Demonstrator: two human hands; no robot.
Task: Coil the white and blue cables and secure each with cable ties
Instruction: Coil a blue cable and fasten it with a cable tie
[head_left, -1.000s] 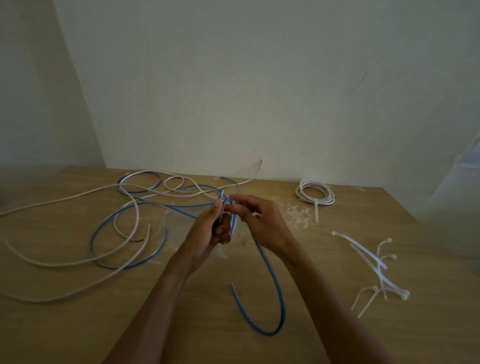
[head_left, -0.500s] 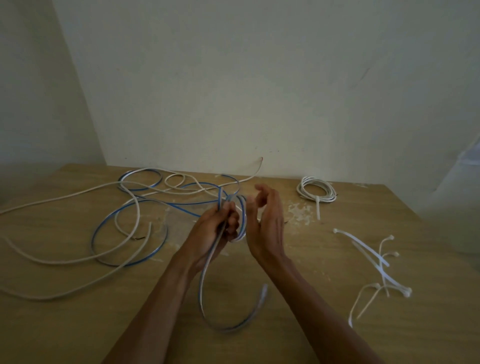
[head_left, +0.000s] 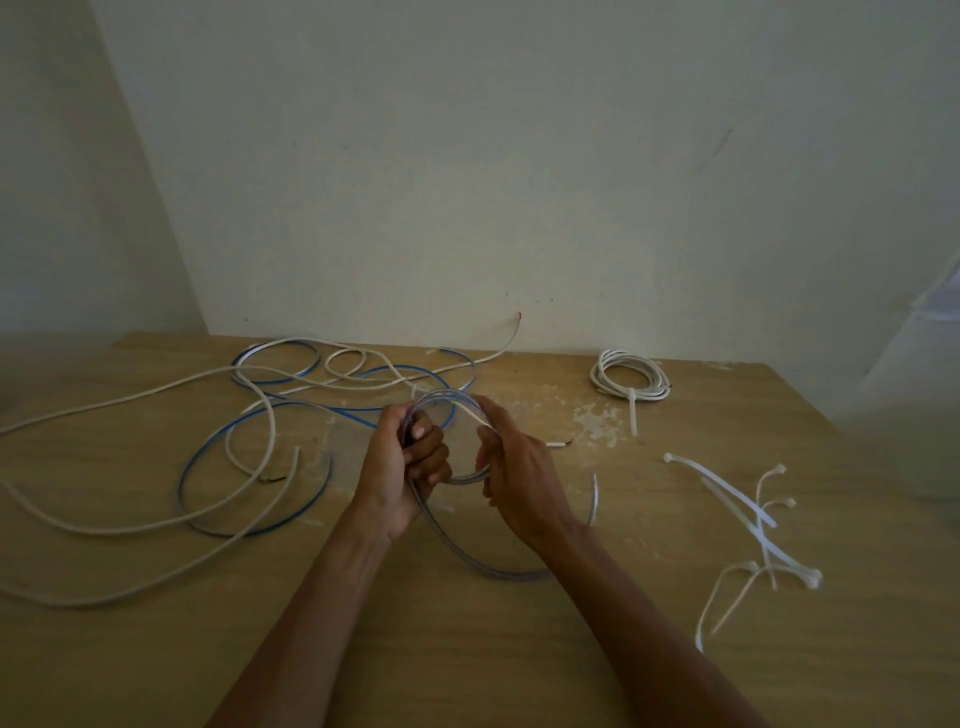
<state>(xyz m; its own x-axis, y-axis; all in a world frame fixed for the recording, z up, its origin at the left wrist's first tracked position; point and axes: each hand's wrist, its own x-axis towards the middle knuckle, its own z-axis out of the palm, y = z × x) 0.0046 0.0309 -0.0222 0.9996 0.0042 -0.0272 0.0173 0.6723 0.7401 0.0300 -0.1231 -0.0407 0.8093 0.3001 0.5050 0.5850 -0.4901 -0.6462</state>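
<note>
The person stands at the counter (head_left: 104, 675) and winds the blue cable (head_left: 244, 534) into a small ring, in front of the tied white coil (head_left: 631, 375) and to its left. The left hand (head_left: 402, 467) is closed around the gathered turns, with the fingers curled tightly. The right hand (head_left: 519, 473) holds the opposite side of the ring with bent fingers, and one free loop hangs down from the ring to the counter. Most of the blue cable lies far to the left of the tied white coil, and there it crosses the loose white cable (head_left: 119, 531) in several places. I think this is the main risk: when more blue cable is pulled in, it may drag the white one with it or make a knot, because the two are laid over each other. The turns can also spring open if the left hand loosens, since no tie is on them yet. The cable ties (head_left: 753, 514) lie in front of the tied white coil, a little to its right. To take one, the right hand must let go of the ring.
</note>
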